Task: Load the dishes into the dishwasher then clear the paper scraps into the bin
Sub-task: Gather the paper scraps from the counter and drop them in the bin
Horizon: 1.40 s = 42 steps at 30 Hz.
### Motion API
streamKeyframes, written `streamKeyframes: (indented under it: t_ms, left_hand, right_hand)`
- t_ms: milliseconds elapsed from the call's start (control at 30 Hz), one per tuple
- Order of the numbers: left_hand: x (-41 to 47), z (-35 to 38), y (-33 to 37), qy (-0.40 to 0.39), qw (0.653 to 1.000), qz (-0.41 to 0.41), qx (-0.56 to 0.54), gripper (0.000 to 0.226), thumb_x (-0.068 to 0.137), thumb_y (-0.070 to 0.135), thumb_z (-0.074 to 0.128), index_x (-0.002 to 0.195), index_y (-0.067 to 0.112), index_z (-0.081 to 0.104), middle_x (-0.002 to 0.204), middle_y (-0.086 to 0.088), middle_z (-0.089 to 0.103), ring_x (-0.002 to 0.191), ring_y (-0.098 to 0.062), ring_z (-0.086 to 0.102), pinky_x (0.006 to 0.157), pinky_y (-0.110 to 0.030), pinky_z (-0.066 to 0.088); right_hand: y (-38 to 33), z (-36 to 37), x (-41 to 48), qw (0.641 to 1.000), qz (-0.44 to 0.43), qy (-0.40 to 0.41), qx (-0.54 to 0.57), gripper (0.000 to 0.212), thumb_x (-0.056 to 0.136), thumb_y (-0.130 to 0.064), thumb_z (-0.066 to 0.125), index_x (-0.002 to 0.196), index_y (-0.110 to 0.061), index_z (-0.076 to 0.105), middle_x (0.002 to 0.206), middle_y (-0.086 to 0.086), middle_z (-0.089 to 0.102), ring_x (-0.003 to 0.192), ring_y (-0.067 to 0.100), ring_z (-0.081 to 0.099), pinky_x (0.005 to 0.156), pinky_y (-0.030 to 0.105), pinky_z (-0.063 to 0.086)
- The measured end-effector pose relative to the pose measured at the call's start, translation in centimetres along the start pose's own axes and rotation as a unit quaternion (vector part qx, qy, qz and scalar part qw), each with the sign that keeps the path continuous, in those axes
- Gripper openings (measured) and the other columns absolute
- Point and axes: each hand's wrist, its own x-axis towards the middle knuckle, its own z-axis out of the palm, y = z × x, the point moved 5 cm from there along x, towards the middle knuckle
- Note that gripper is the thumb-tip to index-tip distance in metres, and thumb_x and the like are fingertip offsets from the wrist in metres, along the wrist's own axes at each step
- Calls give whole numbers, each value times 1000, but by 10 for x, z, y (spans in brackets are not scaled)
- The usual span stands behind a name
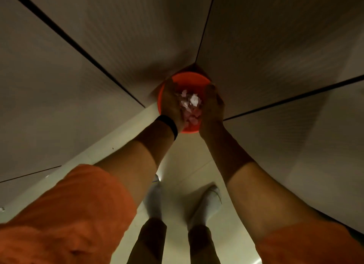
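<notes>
An orange round bin point(187, 80) stands on the floor in the corner where two cabinet fronts meet. Both my hands hover right over its mouth. My left hand point(171, 104) and my right hand point(212, 106) are cupped side by side, palms facing each other, with a heap of pink and white paper scraps point(190, 104) held between them. The scraps sit above the bin's opening. A black band circles my left wrist. No dishes or dishwasher are in view.
Pale cabinet doors point(88, 57) rise on the left and right, split by dark gaps. The cream floor point(183, 165) runs back toward my two feet in white socks point(206, 202). Orange sleeves fill the lower corners.
</notes>
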Motion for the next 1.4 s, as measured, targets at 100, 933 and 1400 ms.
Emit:
streamKeyframes:
  t_ms: [100,933,1400]
  left_hand:
    - [-21,9,6,-13,999,-39,27,41,105,53,34,109,20,59,87,-1,62,81,-17,60,67,-29,45]
    - [-472,137,258,-214,961,80,-155,56,103,56,40,136,17,62,143,-8,58,131,-23,54,122,-42,29]
    - [-450,229,292,-298,948,91,-69,54,103,53,44,133,11,63,127,-12,70,120,-26,66,108,-40,47]
  right_hand:
    - [-3,-4,-7,999,-13,-8,-31,49,102,-51,50,139,-19,58,131,11,65,117,32,63,102,53,51]
    - [-360,-60,-448,955,-237,-62,166,31,106,-32,50,115,-13,72,115,3,75,113,15,68,92,29,54]
    - [-445,-115,-407,927,-362,-14,96,15,98,-11,65,111,-10,73,106,3,76,103,16,71,86,31,59]
